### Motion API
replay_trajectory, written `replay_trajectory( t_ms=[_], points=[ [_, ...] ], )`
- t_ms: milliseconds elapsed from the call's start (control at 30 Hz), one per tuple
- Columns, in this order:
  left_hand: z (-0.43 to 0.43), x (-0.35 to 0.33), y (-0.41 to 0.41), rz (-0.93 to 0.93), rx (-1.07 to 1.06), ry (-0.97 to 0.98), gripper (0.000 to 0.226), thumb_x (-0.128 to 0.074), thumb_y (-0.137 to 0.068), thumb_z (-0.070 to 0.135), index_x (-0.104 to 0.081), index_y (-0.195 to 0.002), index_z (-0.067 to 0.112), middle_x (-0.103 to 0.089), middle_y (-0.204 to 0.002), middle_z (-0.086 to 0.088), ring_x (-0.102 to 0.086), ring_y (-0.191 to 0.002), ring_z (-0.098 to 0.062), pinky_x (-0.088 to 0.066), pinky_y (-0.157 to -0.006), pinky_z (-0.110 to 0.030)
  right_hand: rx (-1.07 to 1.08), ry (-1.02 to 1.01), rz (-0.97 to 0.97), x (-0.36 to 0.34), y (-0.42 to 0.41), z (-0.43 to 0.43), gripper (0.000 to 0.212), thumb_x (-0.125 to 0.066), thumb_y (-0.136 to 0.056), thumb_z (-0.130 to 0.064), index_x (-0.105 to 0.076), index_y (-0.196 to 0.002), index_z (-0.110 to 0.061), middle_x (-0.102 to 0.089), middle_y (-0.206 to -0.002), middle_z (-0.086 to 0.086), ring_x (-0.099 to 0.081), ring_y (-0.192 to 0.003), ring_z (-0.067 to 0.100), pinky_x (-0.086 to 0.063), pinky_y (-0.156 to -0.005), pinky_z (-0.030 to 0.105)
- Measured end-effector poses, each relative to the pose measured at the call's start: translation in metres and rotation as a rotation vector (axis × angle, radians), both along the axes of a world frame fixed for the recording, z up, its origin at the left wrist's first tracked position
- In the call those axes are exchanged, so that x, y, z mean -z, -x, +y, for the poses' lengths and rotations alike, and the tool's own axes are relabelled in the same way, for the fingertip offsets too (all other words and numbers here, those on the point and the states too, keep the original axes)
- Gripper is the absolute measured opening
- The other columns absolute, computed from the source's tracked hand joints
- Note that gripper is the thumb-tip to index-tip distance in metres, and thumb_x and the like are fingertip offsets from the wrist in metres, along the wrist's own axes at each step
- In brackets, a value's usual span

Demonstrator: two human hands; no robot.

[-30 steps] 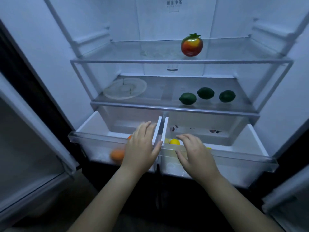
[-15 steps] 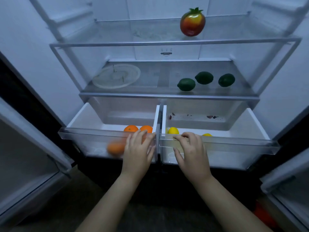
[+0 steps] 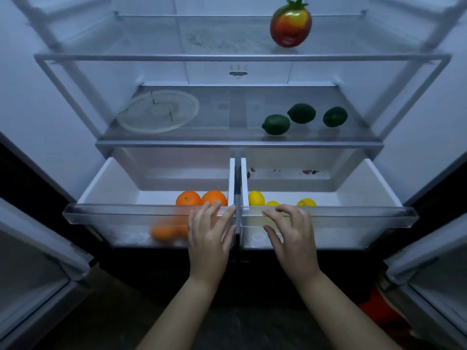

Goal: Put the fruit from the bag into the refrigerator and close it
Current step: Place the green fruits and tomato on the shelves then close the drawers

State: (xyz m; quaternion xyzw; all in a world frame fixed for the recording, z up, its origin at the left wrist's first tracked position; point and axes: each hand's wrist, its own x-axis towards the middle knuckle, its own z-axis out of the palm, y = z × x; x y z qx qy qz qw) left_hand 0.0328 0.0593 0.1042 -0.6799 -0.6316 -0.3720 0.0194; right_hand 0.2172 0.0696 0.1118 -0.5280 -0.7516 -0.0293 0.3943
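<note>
The refrigerator stands open with both bottom drawers pulled out. My left hand [image 3: 209, 236] lies flat against the clear front of the left drawer [image 3: 113, 215], which holds three oranges [image 3: 202, 198]. My right hand [image 3: 290, 231] rests with curled fingers on the front rim of the right drawer [image 3: 353, 215], where three lemons [image 3: 256, 197] lie. Neither hand holds fruit. Three green limes [image 3: 300, 113] sit on the middle glass shelf. A red-yellow fruit with a green stem [image 3: 290, 24] sits on the upper shelf.
A round clear plate [image 3: 158, 111] lies on the left of the middle shelf. The left door [image 3: 30, 261] and the right door [image 3: 434, 269] stand open on either side. Something red [image 3: 376, 309] lies on the dark floor at lower right.
The view has moved closer and tilted down. Both hands have slid from over the drawers onto their front panels. The oranges and lemons now show inside the drawers.
</note>
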Motion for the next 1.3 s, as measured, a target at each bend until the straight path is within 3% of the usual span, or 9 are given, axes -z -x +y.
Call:
replay_trajectory(
  t_ms=[133,400,533,667,833,1067,1200,1300],
  points=[
    [0.004,0.002,0.000,-0.011,-0.001,-0.007,0.041,-0.062,-0.084,0.023,-0.061,-0.124,0.026,-0.052,-0.129,-0.006,-0.039,-0.128,-0.024,-0.029,-0.108,-0.052,-0.013,0.021,0.005,-0.001,0.001,0.003,0.034,-0.071,-0.082,-0.011,-0.064,-0.114,-0.017,-0.053,-0.112,0.003,-0.047,-0.103,0.021,-0.038,-0.094,0.029],
    [0.013,-0.001,-0.007,-0.014,0.021,0.002,0.046,-0.070,-0.082,0.019,-0.059,-0.127,0.025,-0.050,-0.132,-0.005,-0.037,-0.131,-0.024,-0.017,-0.114,-0.046,-0.031,0.044,-0.002,-0.001,-0.001,0.013,0.035,-0.072,-0.082,-0.013,-0.063,-0.115,-0.020,-0.052,-0.112,0.001,-0.046,-0.103,0.019,-0.039,-0.092,0.030],
    [0.016,0.000,-0.006,-0.041,0.033,-0.005,0.040,-0.062,-0.085,0.033,-0.060,-0.124,0.026,-0.050,-0.131,-0.001,-0.037,-0.131,-0.022,-0.021,-0.113,-0.050,-0.039,0.053,0.014,-0.003,-0.002,0.025,0.034,-0.071,-0.082,-0.012,-0.063,-0.114,-0.020,-0.051,-0.111,0.002,-0.045,-0.102,0.018,-0.037,-0.094,0.027],
    [0.022,0.000,-0.007,-0.019,0.040,-0.029,0.045,-0.075,-0.078,0.019,-0.062,-0.122,0.024,-0.052,-0.128,-0.004,-0.038,-0.128,-0.022,-0.029,-0.107,-0.057,-0.044,0.046,0.020,-0.007,-0.003,0.045,0.034,-0.072,-0.081,-0.014,-0.064,-0.114,-0.022,-0.052,-0.109,0.002,-0.047,-0.101,0.020,-0.036,-0.093,0.026],
    [0.031,-0.001,-0.004,-0.016,0.075,-0.093,0.044,-0.076,-0.077,0.018,-0.064,-0.119,0.023,-0.055,-0.122,-0.005,-0.042,-0.124,-0.022,-0.016,-0.115,-0.048,-0.054,0.022,0.013,-0.006,-0.006,0.052,0.034,-0.072,-0.081,-0.015,-0.064,-0.114,-0.022,-0.052,-0.108,0.002,-0.047,-0.099,0.021,-0.037,-0.092,0.027],
    [0.040,0.001,-0.007,-0.041,0.089,-0.112,0.034,-0.057,-0.086,0.031,-0.064,-0.118,0.024,-0.055,-0.120,-0.004,-0.043,-0.122,-0.022,-0.011,-0.116,-0.043,-0.060,0.013,0.002,-0.003,-0.010,0.056,0.033,-0.072,-0.081,-0.015,-0.065,-0.113,-0.021,-0.052,-0.108,0.002,-0.047,-0.098,0.020,-0.037,-0.092,0.027],
    [0.054,-0.001,-0.002,-0.026,0.103,-0.084,0.035,-0.063,-0.083,0.029,-0.064,-0.118,0.024,-0.056,-0.119,-0.005,-0.046,-0.121,-0.024,-0.017,-0.114,-0.048,-0.068,0.010,-0.002,-0.003,-0.010,0.057,0.034,-0.072,-0.081,-0.014,-0.064,-0.114,-0.020,-0.052,-0.109,0.003,-0.048,-0.099,0.021,-0.038,-0.092,0.029],
    [0.075,-0.007,0.012,-0.031,0.131,-0.050,0.035,-0.066,-0.082,0.029,-0.064,-0.117,0.026,-0.057,-0.118,-0.004,-0.047,-0.120,-0.024,-0.014,-0.114,-0.043,-0.067,0.032,-0.001,-0.007,-0.005,0.064,0.037,-0.070,-0.081,-0.010,-0.063,-0.116,-0.022,-0.051,-0.111,0.001,-0.046,-0.102,0.019,-0.037,-0.094,0.027]
  ],
)
